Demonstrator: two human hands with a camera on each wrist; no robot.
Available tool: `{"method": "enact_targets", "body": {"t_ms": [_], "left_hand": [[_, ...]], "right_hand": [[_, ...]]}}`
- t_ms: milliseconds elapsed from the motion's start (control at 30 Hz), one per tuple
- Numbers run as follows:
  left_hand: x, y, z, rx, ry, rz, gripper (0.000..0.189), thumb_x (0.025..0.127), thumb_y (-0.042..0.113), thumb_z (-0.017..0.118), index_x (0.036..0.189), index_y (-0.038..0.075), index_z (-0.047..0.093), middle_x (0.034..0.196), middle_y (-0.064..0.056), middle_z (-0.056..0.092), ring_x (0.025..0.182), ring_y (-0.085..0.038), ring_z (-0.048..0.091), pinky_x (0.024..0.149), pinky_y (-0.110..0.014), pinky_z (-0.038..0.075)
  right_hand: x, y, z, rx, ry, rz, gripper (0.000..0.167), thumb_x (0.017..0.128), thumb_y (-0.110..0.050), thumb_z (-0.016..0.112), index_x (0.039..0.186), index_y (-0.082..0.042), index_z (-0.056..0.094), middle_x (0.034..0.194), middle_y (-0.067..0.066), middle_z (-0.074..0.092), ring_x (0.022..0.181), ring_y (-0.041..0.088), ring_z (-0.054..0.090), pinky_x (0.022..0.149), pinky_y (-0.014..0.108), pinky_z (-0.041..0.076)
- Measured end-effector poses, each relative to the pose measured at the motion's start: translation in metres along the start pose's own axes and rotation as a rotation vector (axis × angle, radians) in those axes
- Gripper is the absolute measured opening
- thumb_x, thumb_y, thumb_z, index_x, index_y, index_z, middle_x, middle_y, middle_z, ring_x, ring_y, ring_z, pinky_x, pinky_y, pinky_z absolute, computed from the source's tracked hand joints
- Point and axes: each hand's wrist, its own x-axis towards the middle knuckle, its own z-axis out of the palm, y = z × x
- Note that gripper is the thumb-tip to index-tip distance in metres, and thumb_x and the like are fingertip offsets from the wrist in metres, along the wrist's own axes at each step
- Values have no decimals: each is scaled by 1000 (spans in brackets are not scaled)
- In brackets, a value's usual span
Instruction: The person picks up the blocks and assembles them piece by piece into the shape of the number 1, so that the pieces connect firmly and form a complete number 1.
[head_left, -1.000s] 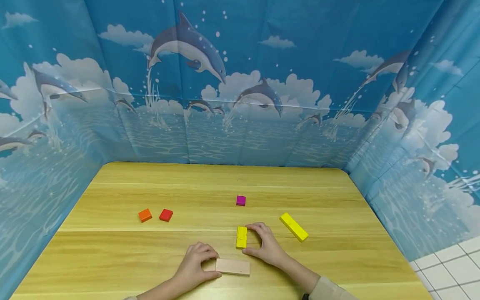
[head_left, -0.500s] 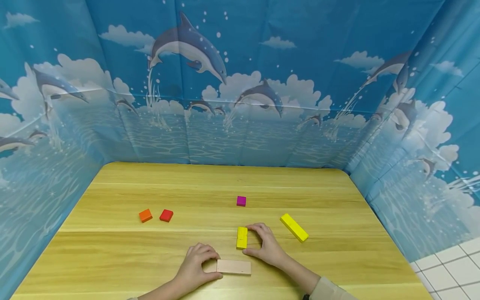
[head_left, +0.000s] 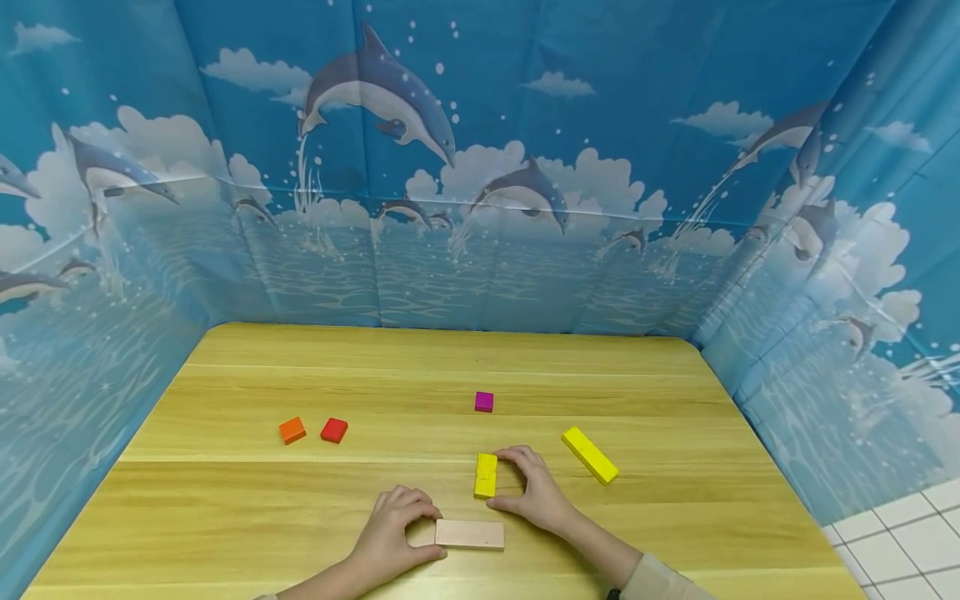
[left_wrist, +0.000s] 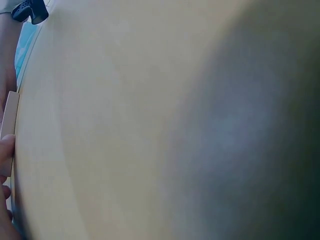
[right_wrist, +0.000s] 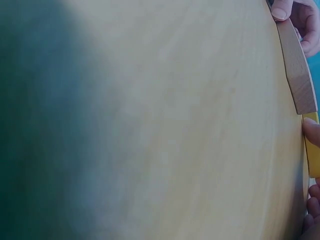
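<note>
- No words, labels, brands, numbers or signs can be read in the head view.
- None in either wrist view.

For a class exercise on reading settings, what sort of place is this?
Probably an indoor room with a curtained-off tabletop work area: creased blue dolphin-print curtains stand behind and beside a yellow wood-grain table, with white square tiles at lower right.

A wood-grained table (head_left: pixel 375 367) is enclosed on three sides by blue dolphin-printed curtains (head_left: pixel 480 279); white floor tiles (head_left: pixel 892 542) are seen at right.
</note>
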Motion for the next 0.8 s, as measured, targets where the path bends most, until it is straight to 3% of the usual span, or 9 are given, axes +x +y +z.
{"method": "enact_targets", "body": {"t_ms": [467, 800], "left_hand": [[0, 1, -1, 7, -1, 1, 34, 64, 45, 78, 88, 25, 63, 92, 21, 54, 87, -3, 46, 80, -33, 34], [0, 0, -1, 8, -6, -4, 34, 65, 46, 77, 88, 26, 63, 92, 21, 54, 87, -3, 45, 80, -33, 35]], "right_hand": [[1, -9, 2, 91, -53, -47, 61, 69, -30, 79, 120, -10, 52, 117, -2, 51, 112, 20, 47, 99, 38, 36], [-1, -12, 6, 40, -61, -86, 59, 69, -33, 79, 118, -10, 55, 117, -2, 52, 112, 21, 44, 96, 43, 36]]}}
